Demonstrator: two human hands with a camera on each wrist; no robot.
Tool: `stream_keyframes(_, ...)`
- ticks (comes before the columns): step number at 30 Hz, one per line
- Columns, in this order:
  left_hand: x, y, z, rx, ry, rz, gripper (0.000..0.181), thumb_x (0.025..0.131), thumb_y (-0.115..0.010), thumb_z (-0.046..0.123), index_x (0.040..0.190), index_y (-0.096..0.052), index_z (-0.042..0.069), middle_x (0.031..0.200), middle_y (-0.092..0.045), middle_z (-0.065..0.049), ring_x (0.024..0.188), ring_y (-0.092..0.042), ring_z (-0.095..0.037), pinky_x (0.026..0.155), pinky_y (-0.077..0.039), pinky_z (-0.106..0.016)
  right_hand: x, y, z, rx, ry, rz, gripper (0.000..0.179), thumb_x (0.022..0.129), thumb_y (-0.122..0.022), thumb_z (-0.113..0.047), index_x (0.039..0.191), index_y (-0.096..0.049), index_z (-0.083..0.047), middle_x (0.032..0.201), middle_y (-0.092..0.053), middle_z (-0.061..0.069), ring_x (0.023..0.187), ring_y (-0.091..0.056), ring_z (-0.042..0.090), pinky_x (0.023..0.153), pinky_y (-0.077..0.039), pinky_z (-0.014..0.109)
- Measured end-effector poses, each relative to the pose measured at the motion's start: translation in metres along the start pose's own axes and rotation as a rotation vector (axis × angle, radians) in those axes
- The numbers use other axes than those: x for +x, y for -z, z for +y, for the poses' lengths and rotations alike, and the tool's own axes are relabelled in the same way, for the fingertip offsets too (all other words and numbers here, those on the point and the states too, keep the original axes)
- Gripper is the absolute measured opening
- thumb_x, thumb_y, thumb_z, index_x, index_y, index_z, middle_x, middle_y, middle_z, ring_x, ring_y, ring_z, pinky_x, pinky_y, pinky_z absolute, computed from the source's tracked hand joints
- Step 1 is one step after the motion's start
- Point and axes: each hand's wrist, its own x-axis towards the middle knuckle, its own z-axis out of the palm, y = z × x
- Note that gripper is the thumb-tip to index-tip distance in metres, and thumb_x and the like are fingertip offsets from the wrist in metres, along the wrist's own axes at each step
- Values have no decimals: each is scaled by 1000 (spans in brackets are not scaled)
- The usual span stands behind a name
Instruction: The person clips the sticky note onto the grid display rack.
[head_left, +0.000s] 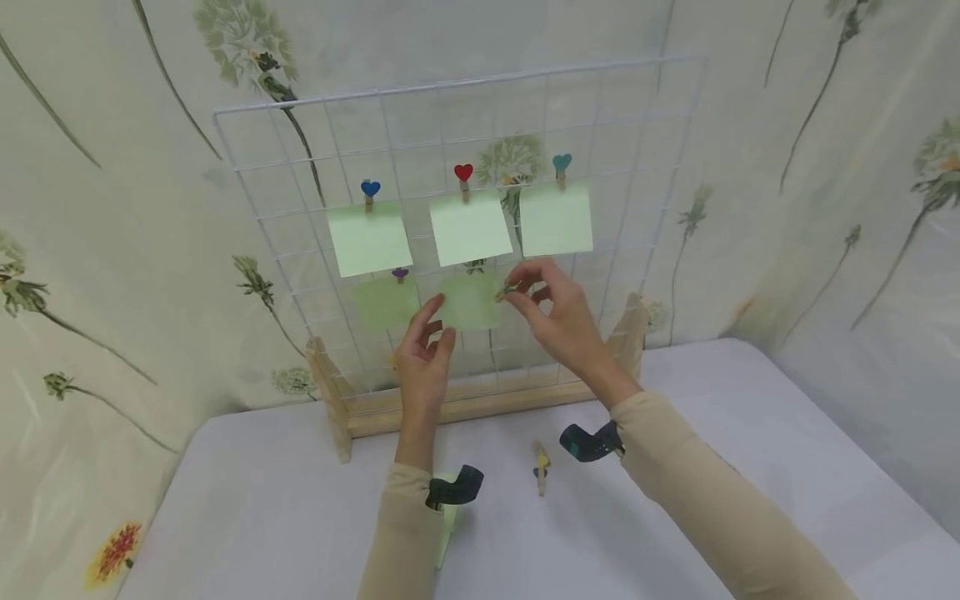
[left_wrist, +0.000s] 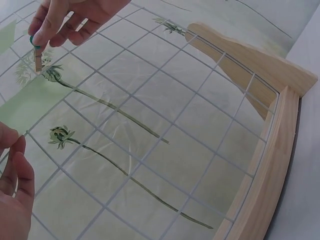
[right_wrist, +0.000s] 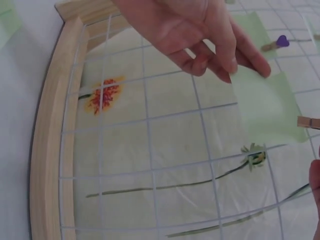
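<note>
A green note (head_left: 471, 302) is lying against the lower part of a white wire grid (head_left: 465, 82). The left hand (head_left: 425, 354) is holding it along its left edge with thumb and fingers. The right hand (head_left: 558, 312) is pinching 1 wooden peg (head_left: 505, 292) at the note's upper right; whether peg and paper are touching is hard to tell. Just left, a second note (head_left: 378, 304) is hanging from a purple-heart peg (head_left: 401, 273). Above, 3 more are hanging in a row: a left note (head_left: 370, 239) under a blue-heart peg (head_left: 369, 202), a middle note (head_left: 471, 228) under a red-heart peg (head_left: 464, 187) and a right note (head_left: 557, 220) under a teal-heart peg (head_left: 562, 171). The grid is standing in a wooden base (head_left: 480, 407) on the white bench (head_left: 247, 517). Nearer, loose pegs (head_left: 543, 461) showing yellow and dark blue are lying close together. Green paper (head_left: 447, 529) is lying partly hidden beneath the left sleeve (head_left: 405, 533). A flower-patterned backdrop (head_left: 810, 217) is filling the space behind.
</note>
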Motion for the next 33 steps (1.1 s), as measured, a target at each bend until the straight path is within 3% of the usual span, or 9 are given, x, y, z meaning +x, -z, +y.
stream_keyframes(5,1,-1,2,-4,-6,1,43,90,-56,-3,132,-54,8,137,-53,-5,105,-52,-19,76,-46,-18,4,-4,14,-22,24,25,21,84,-66,1,102,-54,-3,96,-62,9,80,-51,15,63,-43,22)
stream_keyframes(11,2,-4,5,-18,-53,-1,44,89,-57,-4,133,-52,5,138,-52,-8,104,-51,-19,73,-46,-17,13,-5,14,-60,56,78,16,86,-66,-6,93,-52,-4,96,-63,6,88,-53,16,66,-42,23)
stream_keyframes(18,-1,-5,4,-33,-39,4,45,89,-56,-6,133,-51,2,139,-51,-9,104,-52,-19,73,-46,-16,17,-7,11,-69,32,73,20,86,-65,-2,85,-46,-4,96,-66,7,93,-57,16,65,-43,23)
stream_keyframes(25,4,-2,-18,-50,-29,18,46,89,-57,-3,133,-53,10,139,-52,-4,104,-52,-15,74,-46,-17,21,-11,12,-76,31,88,21,85,-66,-1,84,-45,-5,94,-68,7,99,-57,17,64,-42,23)
stream_keyframes(33,4,0,-21,-48,-39,26,45,90,-58,2,133,-54,18,138,-51,2,104,-50,-15,77,-46,-18,25,-13,11,-109,60,91,24,85,-67,-2,82,-44,-5,91,-65,7,98,-58,17,65,-42,23)
